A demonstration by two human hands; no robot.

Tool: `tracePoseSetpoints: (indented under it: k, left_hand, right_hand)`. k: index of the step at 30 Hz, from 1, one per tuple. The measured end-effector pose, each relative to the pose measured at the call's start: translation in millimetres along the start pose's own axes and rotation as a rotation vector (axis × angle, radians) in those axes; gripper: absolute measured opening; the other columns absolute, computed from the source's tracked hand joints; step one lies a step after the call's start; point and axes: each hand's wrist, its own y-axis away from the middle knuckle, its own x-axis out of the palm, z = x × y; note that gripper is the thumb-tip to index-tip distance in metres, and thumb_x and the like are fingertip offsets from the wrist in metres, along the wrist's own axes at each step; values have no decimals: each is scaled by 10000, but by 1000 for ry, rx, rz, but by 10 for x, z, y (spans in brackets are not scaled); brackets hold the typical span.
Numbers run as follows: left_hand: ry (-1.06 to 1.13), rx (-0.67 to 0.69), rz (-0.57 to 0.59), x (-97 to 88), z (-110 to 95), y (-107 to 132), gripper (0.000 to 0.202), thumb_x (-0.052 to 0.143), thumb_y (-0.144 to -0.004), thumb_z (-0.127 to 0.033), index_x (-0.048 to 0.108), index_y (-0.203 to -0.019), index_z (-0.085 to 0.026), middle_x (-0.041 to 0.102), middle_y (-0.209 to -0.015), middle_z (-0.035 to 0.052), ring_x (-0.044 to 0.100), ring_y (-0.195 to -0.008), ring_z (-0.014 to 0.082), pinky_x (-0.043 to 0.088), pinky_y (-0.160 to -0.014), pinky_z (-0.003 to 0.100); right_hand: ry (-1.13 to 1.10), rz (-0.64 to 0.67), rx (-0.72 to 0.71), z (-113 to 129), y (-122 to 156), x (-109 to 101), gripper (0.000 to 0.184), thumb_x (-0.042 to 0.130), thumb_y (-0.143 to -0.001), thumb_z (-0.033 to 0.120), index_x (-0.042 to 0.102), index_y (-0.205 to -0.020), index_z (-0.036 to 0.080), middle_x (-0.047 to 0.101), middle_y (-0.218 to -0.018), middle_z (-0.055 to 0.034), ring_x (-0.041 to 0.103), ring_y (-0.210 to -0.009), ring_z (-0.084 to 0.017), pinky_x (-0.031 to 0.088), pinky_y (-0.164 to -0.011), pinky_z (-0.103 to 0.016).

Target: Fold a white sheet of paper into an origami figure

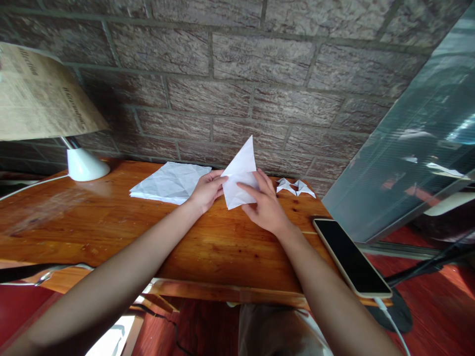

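A folded white sheet of paper (pixel 239 180) is held up above the wooden table, with one pointed corner standing upward. My left hand (pixel 208 189) pinches its left edge, thumb in front and fingers behind. On the right side, my right hand (pixel 265 200) grips the paper, its index finger lying across the front face and other fingers at the right edge. To the left lies a stack of creased white paper sheets (pixel 170 180). Right of my hands stand small folded paper pieces (pixel 296 187) with pointed tips.
The wooden table (pixel 208 252) runs along a stone-brick wall. A lamp (pixel 87 165) with a printed shade stands at the left. Near the right edge lies a phone (pixel 352 257) with a white cable (pixel 393 324) hanging off. A glass panel (pixel 404 138) rises at the right.
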Motion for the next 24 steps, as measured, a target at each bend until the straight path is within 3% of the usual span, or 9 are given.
tracePoseSetpoints:
  k: [5, 12, 15, 20, 24]
  left_hand:
    - [47, -47, -32, 9, -17, -12, 282, 778, -645, -115, 720, -918, -154, 759, -857, 34, 689, -725, 133, 562, -720, 257]
    - [44, -21, 61, 42, 13, 40, 384, 815, -591, -110, 727, -963, -146, 752, -872, 29, 683, -740, 134, 560, -732, 258]
    - [48, -33, 68, 49, 11, 44, 365, 806, -595, -94, 720, -946, -151, 749, -876, 26, 685, -743, 135, 566, -744, 269]
    - [91, -69, 13, 55, -31, 28, 236, 720, -691, -67, 696, -906, -162, 747, -888, 33, 706, -759, 142, 591, -797, 311]
    - [72, -73, 10, 40, -37, 17, 288, 732, -692, -67, 707, -961, -165, 752, -928, 44, 711, -792, 147, 588, -848, 334]
  right_hand:
    - [-29, 31, -19, -17, 10, 27, 603, 621, -816, 148, 597, -1405, 275, 187, -1690, -25, 150, -1550, -349, 273, -1226, -571]
    - [-17, -10, -12, 55, 0, 76, 659, 657, -774, 103, 592, -1408, 272, 205, -1685, -35, 169, -1545, -351, 292, -1224, -568]
    - [-47, -51, -6, 45, -11, 67, 536, 655, -810, 143, 658, -1333, 259, 310, -1645, -59, 253, -1519, -345, 322, -1211, -568]
    - [-126, -173, 56, 16, -36, 7, 280, 603, -913, 252, 766, -1141, 256, 566, -1458, -103, 524, -1349, -289, 426, -1151, -495]
    - [-179, -173, 66, -22, -41, -24, 272, 637, -874, 207, 781, -1089, 292, 592, -1435, -67, 552, -1326, -274, 440, -1141, -486]
